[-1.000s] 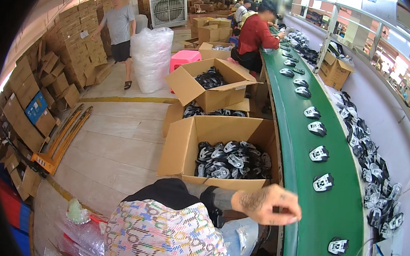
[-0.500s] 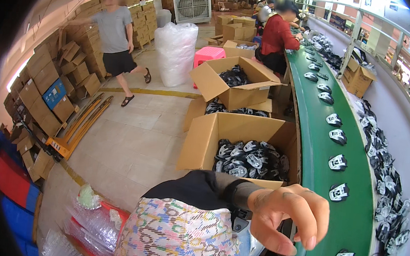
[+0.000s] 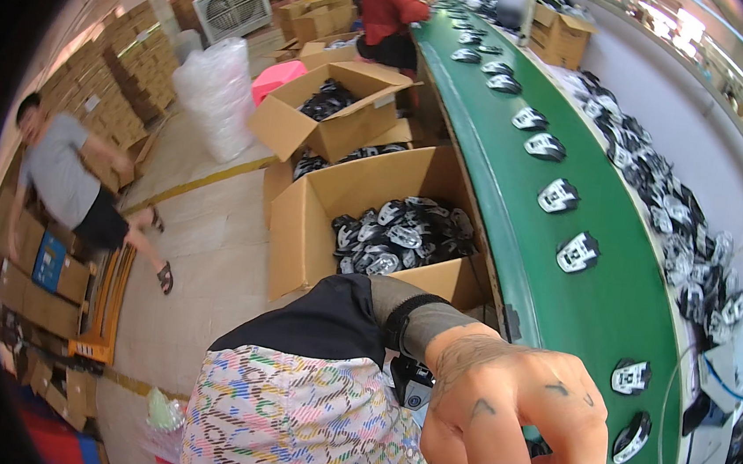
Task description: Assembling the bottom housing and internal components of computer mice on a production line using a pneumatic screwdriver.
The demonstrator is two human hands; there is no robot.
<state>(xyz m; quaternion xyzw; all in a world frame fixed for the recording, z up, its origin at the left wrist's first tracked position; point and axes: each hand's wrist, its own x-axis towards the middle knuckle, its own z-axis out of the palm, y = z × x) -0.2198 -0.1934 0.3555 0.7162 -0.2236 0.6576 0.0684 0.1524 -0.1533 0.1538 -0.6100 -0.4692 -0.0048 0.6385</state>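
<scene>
Nearest black-and-white shell [image 3: 632, 439]: on green conveyor belt [image 3: 603, 314], just right of left hand [image 3: 515, 412]. Fingers curled in narrow, back of hand up; cannot tell whether closed on anything. Of right hand, out of view, cannot tell. More shells [image 3: 558, 196] spaced up belt; heap [image 3: 677, 219] along far edge. Left of belt, open carton [image 3: 293, 243] of similar shells. Farther off, co-worker in red [image 3: 386, 11] beside belt.

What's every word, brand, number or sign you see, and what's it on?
Patterned cloth: colourful letter-like print, not copied out here.
Blue panel among the boxes: pale marks, too small to read.
White label on the stacked cartons: too small to read.
Nothing else is clear enough.
</scene>
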